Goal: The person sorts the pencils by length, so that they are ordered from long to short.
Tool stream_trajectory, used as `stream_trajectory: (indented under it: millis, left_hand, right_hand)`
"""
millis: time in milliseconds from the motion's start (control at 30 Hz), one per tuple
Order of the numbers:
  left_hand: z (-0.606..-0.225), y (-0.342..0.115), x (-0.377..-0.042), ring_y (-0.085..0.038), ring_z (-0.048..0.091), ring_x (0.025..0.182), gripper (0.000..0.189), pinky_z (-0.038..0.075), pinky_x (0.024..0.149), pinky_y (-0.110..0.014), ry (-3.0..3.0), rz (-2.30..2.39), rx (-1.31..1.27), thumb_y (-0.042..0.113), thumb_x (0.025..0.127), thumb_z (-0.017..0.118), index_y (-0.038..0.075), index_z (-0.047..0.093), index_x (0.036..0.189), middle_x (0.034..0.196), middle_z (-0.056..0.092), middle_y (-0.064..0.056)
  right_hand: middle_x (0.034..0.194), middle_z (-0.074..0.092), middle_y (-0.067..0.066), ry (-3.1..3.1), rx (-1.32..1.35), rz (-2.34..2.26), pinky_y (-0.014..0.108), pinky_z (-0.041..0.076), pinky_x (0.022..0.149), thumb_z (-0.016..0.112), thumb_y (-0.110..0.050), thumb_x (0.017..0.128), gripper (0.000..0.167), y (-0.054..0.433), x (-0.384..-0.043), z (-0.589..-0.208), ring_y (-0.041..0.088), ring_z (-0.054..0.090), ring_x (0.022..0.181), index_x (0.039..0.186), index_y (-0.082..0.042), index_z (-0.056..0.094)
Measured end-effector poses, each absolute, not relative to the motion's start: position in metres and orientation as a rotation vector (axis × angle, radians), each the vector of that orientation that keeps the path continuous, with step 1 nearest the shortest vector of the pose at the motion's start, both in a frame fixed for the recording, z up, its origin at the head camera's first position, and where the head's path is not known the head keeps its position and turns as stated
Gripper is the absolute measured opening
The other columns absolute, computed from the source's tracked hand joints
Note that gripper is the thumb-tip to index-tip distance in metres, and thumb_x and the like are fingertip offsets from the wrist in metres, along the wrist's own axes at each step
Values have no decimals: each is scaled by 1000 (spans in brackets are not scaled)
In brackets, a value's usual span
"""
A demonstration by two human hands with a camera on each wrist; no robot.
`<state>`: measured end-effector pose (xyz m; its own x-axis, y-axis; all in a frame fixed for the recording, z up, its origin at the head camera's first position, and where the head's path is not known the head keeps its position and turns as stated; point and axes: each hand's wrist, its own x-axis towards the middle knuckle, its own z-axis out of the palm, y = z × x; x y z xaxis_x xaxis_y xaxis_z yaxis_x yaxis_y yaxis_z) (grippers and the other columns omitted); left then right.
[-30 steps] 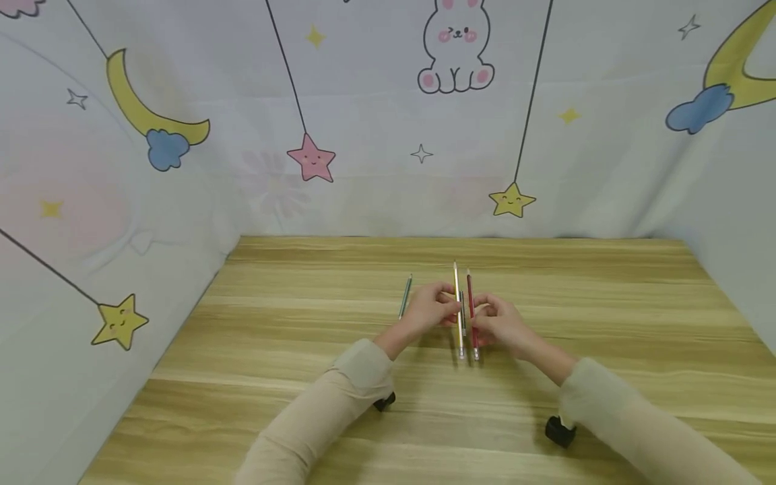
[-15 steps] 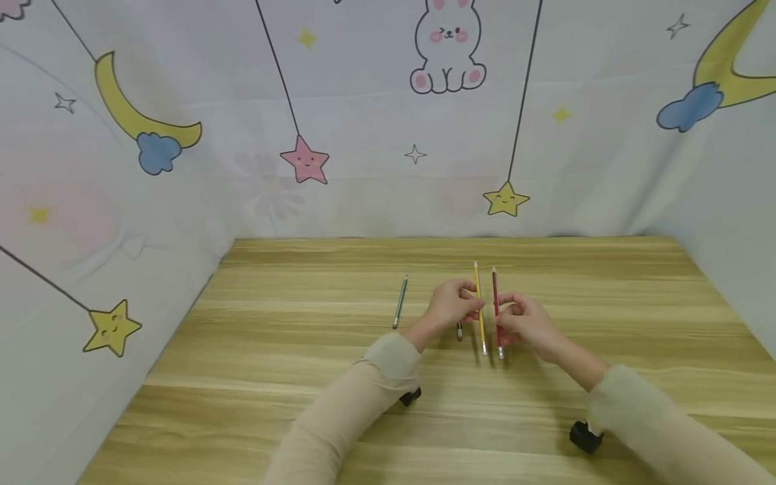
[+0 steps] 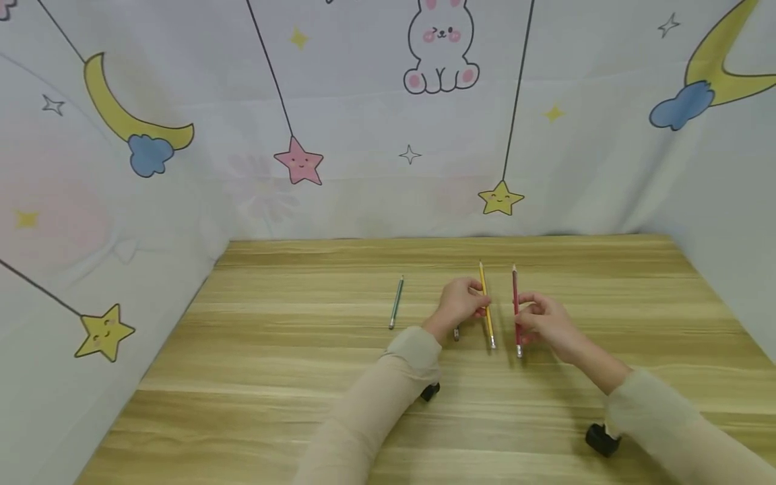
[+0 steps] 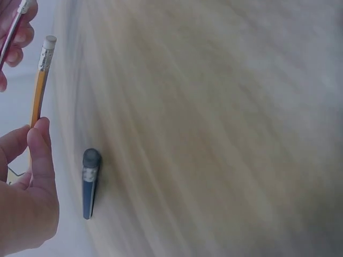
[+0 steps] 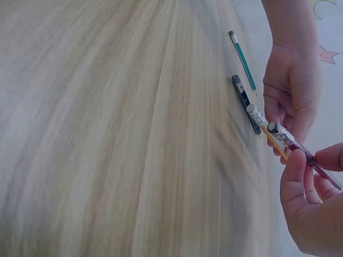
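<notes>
Above the wood-grained worktop (image 3: 254, 384), the left hand (image 3: 457, 303) pinches a metal-ferruled yellow pencil (image 4: 39, 85), the right hand (image 3: 550, 329) a red pencil (image 3: 516, 294).

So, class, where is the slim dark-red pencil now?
In the head view, the slim dark-red pencil is right of centre, held in the right hand, right of the yellow pencil in the left hand.

Left fingers (image 4: 42, 158) pinch yellow pencil (image 4: 39, 88); right fingers (image 4: 24, 35) hold red pencil (image 4: 11, 35); 1 dark pencil (image 4: 88, 193) on table (image 4: 198, 128).
</notes>
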<state>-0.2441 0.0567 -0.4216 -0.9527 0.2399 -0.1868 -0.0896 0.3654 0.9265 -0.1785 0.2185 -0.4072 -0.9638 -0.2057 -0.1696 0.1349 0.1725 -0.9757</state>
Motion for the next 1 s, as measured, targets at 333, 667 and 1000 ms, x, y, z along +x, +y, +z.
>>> stream_trajectory:
  millis: [333,667,1000]
  left_hand:
    - [-433,69,-248,-6,50,43,22,41,41,-15,2471,1479,188,6,77,66,-2,59,95,71,67,-10]
    - [-433,73,-249,-7,56,46,21,40,42,-12,2608,1299,171,11,75,68,2,60,92,67,66,-4]
    - [-435,77,-249,-4,51,42,22,37,39,-11,2648,1244,116,10,75,68,4,59,95,61,58,1]
  right_hand:
    - [73,54,-1,2172,-46,-1875,27,50,55,46,1,83,42,229,-177,-411,8,55,62,119,13,28]
    - [72,54,-4,2172,-24,-1872,24,50,53,48,1,83,34,235,-176,-413,7,55,61,113,10,34]
    - [72,53,-4,2168,-31,-1864,23,49,53,47,1,84,33,236,-176,-414,7,55,61,113,9,34]
